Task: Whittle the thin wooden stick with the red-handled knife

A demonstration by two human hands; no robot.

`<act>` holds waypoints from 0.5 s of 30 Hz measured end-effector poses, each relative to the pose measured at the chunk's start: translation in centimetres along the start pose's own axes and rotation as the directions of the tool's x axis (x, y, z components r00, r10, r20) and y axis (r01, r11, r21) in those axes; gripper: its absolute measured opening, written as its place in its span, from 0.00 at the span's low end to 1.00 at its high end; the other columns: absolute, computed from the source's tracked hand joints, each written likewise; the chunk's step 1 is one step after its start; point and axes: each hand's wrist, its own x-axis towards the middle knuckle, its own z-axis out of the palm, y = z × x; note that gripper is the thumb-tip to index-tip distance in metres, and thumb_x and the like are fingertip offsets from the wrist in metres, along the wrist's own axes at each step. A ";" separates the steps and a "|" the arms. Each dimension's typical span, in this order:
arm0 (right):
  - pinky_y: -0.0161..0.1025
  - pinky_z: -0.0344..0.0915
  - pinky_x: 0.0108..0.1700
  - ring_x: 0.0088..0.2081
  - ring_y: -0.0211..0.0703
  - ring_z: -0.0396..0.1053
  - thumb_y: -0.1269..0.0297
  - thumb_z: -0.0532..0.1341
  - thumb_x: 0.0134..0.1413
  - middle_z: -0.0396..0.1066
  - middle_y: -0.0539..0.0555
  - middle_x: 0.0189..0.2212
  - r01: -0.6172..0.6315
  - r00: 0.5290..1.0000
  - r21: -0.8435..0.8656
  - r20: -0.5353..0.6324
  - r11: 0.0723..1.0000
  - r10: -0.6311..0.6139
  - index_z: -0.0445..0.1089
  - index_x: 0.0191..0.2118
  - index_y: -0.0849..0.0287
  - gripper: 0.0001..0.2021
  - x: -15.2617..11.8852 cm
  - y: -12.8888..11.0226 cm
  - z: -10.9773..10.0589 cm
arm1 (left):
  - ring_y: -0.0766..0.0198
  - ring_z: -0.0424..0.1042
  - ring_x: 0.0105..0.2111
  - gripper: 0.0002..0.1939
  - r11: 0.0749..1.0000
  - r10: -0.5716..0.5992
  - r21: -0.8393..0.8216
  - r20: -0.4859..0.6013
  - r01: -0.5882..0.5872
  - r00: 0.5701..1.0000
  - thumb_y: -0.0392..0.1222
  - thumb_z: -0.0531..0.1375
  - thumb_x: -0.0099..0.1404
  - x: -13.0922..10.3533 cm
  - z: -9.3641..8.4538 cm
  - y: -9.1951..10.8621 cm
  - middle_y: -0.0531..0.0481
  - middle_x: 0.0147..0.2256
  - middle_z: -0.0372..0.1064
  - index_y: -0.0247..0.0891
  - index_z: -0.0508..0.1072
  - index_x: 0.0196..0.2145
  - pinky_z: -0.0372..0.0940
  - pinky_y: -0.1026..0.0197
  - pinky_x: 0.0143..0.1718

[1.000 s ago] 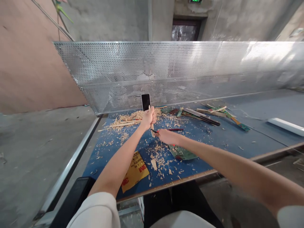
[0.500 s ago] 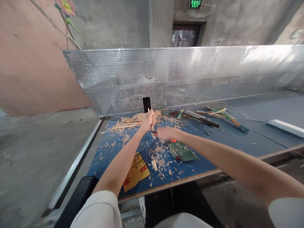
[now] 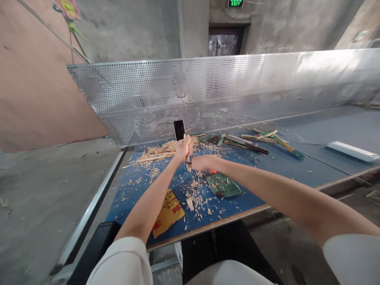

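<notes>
My left hand (image 3: 183, 149) is closed around a narrow pale wooden stick (image 3: 189, 166), whose lower end sticks out beneath the fist. Just below it, my right hand (image 3: 203, 162) grips a knife with an orange handle end (image 3: 214, 171); its short dark blade lies against the stick, and most of the handle is hidden in the fingers. Behind the left hand a phone (image 3: 179, 130) with a dark screen stands upright. Pale wood shavings (image 3: 197, 194) are strewn over the blue tabletop (image 3: 133, 198) under both hands.
A yellow sandpaper sheet (image 3: 168, 215) and a green sheet (image 3: 223, 184) lie near the front edge. Wood strips and a long dark-handled tool (image 3: 247, 145) lie to the right, with a white bar (image 3: 352, 151) beyond. A perforated metal screen (image 3: 225, 91) borders the back.
The whole view has shifted slightly, moving things a little leftward in the picture. Both hands keep their grip, with the blade still at the stick's lower part.
</notes>
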 end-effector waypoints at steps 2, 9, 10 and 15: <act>0.40 0.65 0.23 0.18 0.44 0.68 0.62 0.51 0.68 0.73 0.57 0.25 0.007 0.999 0.006 0.049 1.000 -0.008 0.73 0.49 0.69 0.18 -0.1 0.2 0.2 | 0.77 0.41 0.10 0.29 1.000 -0.006 -0.010 0.007 0.006 1.000 0.56 0.59 0.71 0.1 0.0 -0.1 0.63 0.13 0.41 0.41 0.50 0.21 0.38 0.71 0.11; 0.36 0.62 0.33 0.30 0.44 0.72 0.75 0.58 0.61 0.75 0.60 0.30 0.154 0.955 -0.235 -0.213 0.960 -0.206 0.75 0.49 0.68 0.13 -0.7 1.7 4.9 | 0.77 0.40 0.11 0.29 1.000 0.021 -0.021 0.031 -0.020 0.999 0.55 0.60 0.70 0.4 -0.4 -0.4 0.64 0.14 0.40 0.41 0.50 0.21 0.38 0.71 0.11; 0.36 0.62 0.32 0.29 0.43 0.72 0.74 0.58 0.62 0.75 0.60 0.30 0.135 0.965 -0.194 -0.198 0.972 -0.174 0.75 0.48 0.68 0.12 -0.7 1.5 4.7 | 0.77 0.40 0.11 0.29 0.999 0.024 -0.030 0.025 -0.023 0.999 0.56 0.60 0.71 0.5 -0.6 -0.4 0.64 0.14 0.39 0.41 0.49 0.21 0.38 0.71 0.11; 0.37 0.64 0.31 0.27 0.43 0.71 0.66 0.57 0.66 0.76 0.61 0.32 0.031 0.996 -0.084 -0.075 0.996 -0.038 0.75 0.52 0.66 0.15 -0.2 -1.2 0.5 | 0.77 0.38 0.11 0.30 0.997 0.009 -0.076 -0.020 -0.010 1.000 0.57 0.61 0.70 0.8 -1.3 -0.5 0.64 0.15 0.37 0.41 0.48 0.21 0.37 0.71 0.12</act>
